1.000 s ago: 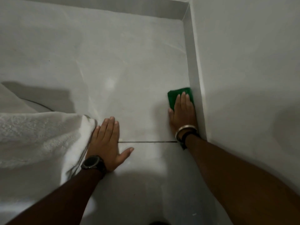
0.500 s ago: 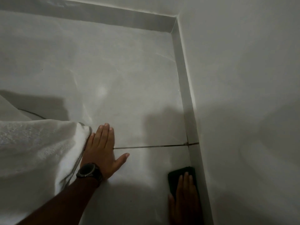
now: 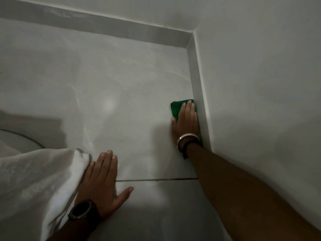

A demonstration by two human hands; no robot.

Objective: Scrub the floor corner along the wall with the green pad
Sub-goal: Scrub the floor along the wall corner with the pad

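Right hand (image 3: 185, 121): pressed flat, fingers together, on the green pad (image 3: 176, 108).
Green pad: on the floor (image 3: 121, 75), under the palm, its edge against the skirting (image 3: 197, 87) of the right wall (image 3: 260, 84).
Left hand (image 3: 104, 185): spread flat on the tile, holding nothing, beside a white cloth (image 3: 38, 180).

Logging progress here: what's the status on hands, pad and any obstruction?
Right hand flat on green pad, pressed against the skirting. Left hand braced flat on floor, touching white cloth. Path to corner clear.
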